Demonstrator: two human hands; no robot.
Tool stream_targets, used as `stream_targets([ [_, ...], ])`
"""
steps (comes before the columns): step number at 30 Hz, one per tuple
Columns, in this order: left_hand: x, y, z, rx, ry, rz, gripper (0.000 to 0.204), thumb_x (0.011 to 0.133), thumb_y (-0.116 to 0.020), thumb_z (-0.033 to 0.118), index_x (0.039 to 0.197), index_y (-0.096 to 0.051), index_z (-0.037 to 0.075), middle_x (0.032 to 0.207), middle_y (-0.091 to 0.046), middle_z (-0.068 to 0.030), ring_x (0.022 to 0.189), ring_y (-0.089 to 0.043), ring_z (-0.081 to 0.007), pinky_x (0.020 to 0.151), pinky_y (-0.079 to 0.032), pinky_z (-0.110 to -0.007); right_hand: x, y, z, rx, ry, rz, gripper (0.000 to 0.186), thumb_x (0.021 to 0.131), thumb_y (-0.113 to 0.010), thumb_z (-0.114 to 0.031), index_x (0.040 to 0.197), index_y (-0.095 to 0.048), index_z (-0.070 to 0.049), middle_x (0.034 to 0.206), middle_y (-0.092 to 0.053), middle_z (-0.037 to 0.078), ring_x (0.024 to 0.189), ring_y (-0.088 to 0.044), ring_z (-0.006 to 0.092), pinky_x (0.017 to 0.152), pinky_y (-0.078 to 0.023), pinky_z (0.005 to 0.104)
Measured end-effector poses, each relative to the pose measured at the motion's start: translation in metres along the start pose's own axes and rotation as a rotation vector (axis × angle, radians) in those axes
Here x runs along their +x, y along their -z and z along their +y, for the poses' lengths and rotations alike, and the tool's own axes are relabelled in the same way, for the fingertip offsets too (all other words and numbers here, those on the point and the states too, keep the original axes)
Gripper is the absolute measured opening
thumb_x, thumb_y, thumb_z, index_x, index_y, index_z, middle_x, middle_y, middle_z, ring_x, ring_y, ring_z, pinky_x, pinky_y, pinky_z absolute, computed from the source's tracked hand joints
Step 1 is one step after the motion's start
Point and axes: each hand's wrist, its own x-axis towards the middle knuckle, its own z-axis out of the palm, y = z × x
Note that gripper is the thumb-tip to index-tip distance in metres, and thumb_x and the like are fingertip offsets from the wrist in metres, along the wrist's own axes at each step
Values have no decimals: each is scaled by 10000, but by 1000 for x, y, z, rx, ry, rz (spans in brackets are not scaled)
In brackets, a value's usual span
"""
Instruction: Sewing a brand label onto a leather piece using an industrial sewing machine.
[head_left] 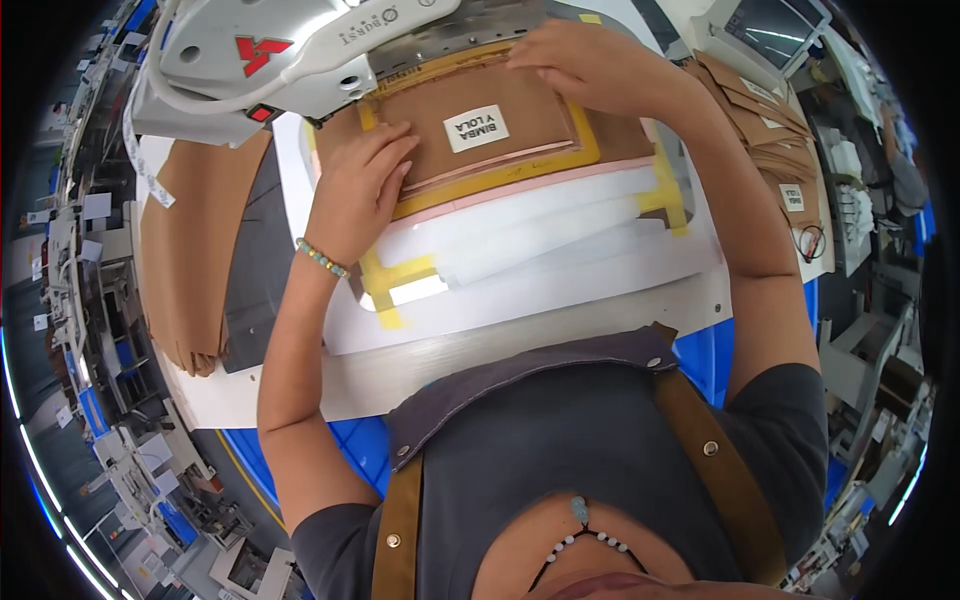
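Note:
A brown fabric panel with a white label lies inside a yellow-edged sewing template, below the head of a white sewing machine. My left hand rests on the template's left side, fingers stretched over the brown panel. At the far right corner of the template, my right hand lies with its fingers bent gently and their tips on the panel's far edge. Neither hand appears to grip anything; the underside of the right palm is hidden.
Long brown pieces hang in a stack at the left. More labelled brown pieces are piled at the right, near a screen and small black-handled scissors. White sheeting with yellow tape covers the near worktop.

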Motion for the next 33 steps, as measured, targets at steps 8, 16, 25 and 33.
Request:
stream_targets([
  [8, 13, -33, -8, 392, -65, -20, 443, 991, -642, 217, 1416, -601, 97, 1494, -569, -107, 1357, -539, -324, 1080, -435, -433, -38, -46, 7, -281, -21, 197, 409, 946, -602, -112, 1352, -640, -78, 1421, -615, 60, 1246, -585, 259, 1009, -516, 385],
  [16, 7, -36, -10, 419, -62, 14, 444, 1007, -617, 283, 1403, -606, 81, 1481, -572, -130, 1344, -540, -331, 1084, -420, -443, -24, -60, -11, -509, -53, 212, 521, 855, -692, -67, 1370, -617, -95, 1399, -620, 37, 1238, -572, 205, 897, -502, 346],
  [25, 11, -31, -10, 441, -49, -45, 506, 1001, -627, 303, 1454, -554, 92, 1528, -533, -108, 1345, -542, -320, 1063, -433, -431, -20, -55, -26, -602, -111, 117, 599, 896, -630, -16, 1475, -563, -150, 1481, -574, 115, 1257, -574, 246, 1005, -476, 363],
  [33, 11, -27, -10, 462, -47, -67, 518, 996, -634, 308, 1453, -553, 78, 1518, -534, -124, 1330, -544, -344, 1066, -435, -426, -17, -51, -28, -587, -107, 62, 616, 884, -665, -29, 1476, -563, -168, 1480, -569, 124, 1297, -560, 245, 969, -492, 370],
])
